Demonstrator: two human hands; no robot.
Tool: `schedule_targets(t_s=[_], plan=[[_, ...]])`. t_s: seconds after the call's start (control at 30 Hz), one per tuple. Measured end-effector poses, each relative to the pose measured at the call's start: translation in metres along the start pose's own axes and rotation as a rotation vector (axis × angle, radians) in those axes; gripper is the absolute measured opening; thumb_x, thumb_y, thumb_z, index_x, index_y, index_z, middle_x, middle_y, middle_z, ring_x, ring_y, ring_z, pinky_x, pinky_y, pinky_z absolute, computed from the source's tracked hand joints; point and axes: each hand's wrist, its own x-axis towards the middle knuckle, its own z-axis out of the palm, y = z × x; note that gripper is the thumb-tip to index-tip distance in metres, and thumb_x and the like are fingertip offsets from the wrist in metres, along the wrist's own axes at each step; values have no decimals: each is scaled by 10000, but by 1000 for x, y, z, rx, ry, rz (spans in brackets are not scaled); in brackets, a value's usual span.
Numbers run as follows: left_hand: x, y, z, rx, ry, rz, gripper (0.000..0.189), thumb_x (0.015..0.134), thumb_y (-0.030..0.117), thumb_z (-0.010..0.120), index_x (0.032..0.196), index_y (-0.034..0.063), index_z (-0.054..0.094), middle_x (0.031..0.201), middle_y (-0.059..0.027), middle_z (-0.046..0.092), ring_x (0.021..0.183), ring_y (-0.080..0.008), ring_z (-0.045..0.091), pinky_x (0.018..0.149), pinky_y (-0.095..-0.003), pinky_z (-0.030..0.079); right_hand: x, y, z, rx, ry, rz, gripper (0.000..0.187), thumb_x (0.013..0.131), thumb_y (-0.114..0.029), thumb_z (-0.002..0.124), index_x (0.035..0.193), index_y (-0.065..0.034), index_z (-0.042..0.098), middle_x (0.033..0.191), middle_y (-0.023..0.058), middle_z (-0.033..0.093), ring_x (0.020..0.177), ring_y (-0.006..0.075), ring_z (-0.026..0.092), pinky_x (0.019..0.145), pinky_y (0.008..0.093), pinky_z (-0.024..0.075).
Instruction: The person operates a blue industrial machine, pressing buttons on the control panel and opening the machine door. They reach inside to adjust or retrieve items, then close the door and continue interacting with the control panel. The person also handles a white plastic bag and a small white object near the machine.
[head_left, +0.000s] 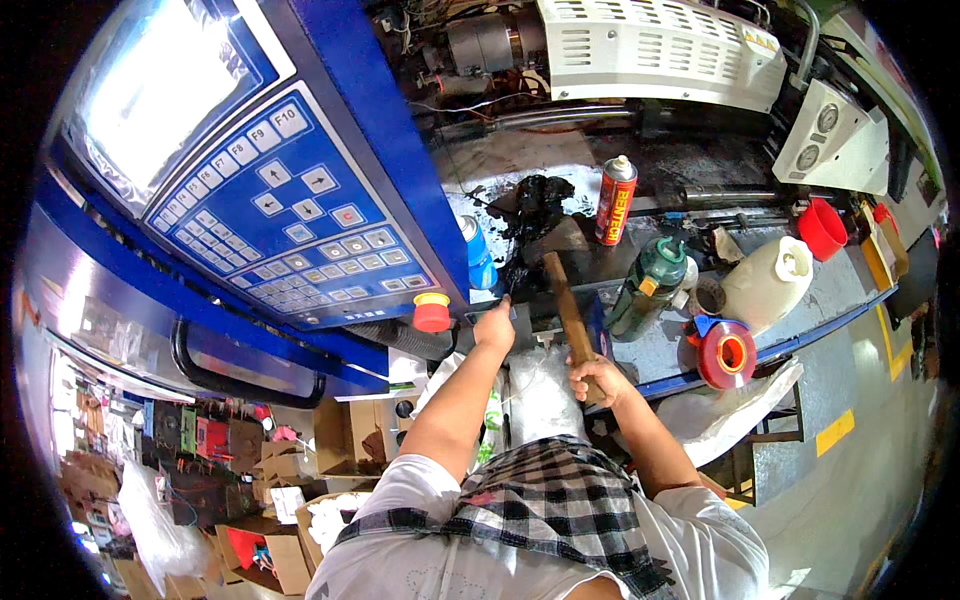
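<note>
My right hand (596, 381) grips a brown wooden bar (571, 311) near its lower end. The bar points away from me, its far end close to a dark, greasy patch (536, 206) on the machine bed. My left hand (495, 328) reaches forward beside the control cabinet, a finger extended just below a blue spray can (481, 259). Whether anything small is in those fingers, I cannot tell. A red spray can (617, 199) stands upright beyond the bar. To the right of the bar is a dark green plastic bottle (646, 292).
A blue control panel (315, 217) with a red emergency-stop button (431, 313) rises at left. An off-white jug (765, 289), a tape roll (726, 354) and a red cup (823, 229) sit along the right ledge. A vented white cover (667, 56) spans the back. Cardboard boxes (289, 559) lie lower left.
</note>
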Motion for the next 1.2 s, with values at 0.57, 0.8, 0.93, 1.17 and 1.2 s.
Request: schedule_targets(t_s=[0.57, 0.8, 0.93, 1.17, 1.2], plan=[[4, 13, 31, -1068, 115, -495, 543, 802, 158, 629, 1282, 93, 383, 920, -113, 581, 620, -170, 529, 472, -300, 452, -109, -9, 49, -691, 295, -649, 314, 693, -70, 610, 973, -14, 481, 721, 22, 514, 643, 111, 481, 597, 257, 407], [-109, -31, -9, -646, 108, 125, 269, 784, 125, 635, 1022, 15, 578, 853, -75, 628, 735, -144, 584, 660, -265, 464, -165, -44, 22, -588, 640, -839, 371, 682, 5, 536, 1040, -30, 447, 723, 22, 487, 579, 102, 483, 517, 234, 413], [-164, -39, -42, -571, 173, 114, 231, 787, 106, 621, 1002, 26, 596, 864, -105, 627, 756, -168, 606, 647, -273, 472, -162, -63, 10, -419, 639, -682, 383, 705, 50, 468, 1078, -20, 408, 691, 29, 474, 472, 105, 466, 408, 230, 387], [-183, -12, -143, -196, 500, 511, 264, 669, -13, 631, 924, 30, 579, 768, -128, 579, 681, -292, 557, 589, -362, 439, -113, -59, -57, -291, 568, -406, 352, 680, -28, 495, 1028, -14, 438, 631, 41, 475, 436, 132, 463, 374, 264, 392], [-187, -8, -157, -127, 540, 516, 276, 648, -24, 628, 914, 34, 580, 755, -119, 571, 662, -283, 547, 578, -361, 431, -107, -58, -59, -227, 557, -361, 363, 669, -32, 500, 1026, -6, 440, 631, 41, 472, 440, 134, 463, 378, 265, 398]])
